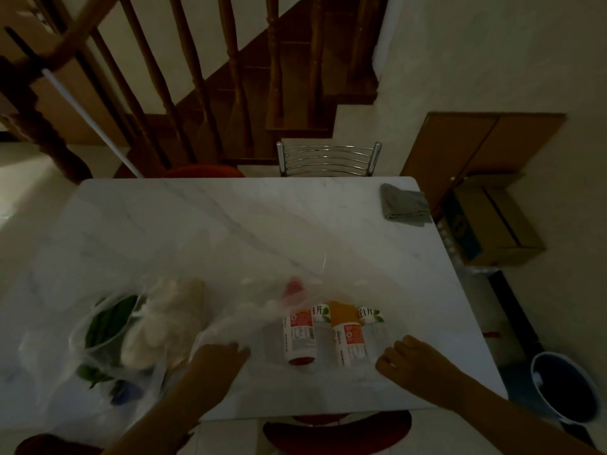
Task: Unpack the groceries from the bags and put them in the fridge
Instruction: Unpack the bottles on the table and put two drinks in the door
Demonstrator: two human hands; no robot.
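Bottles (pixel 323 336) lie between both hands' fingers (pixel 389 357), touching neither.

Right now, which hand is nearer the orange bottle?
Right. The right hand sits just right of the orange bottle; the left hand is farther left, past the red bottle, on the plastic bag.

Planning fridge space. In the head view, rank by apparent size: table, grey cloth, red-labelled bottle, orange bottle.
1. Table
2. Grey cloth
3. Red-labelled bottle and orange bottle: look alike, unranked; the cloth lies farther off, so really bigger still.
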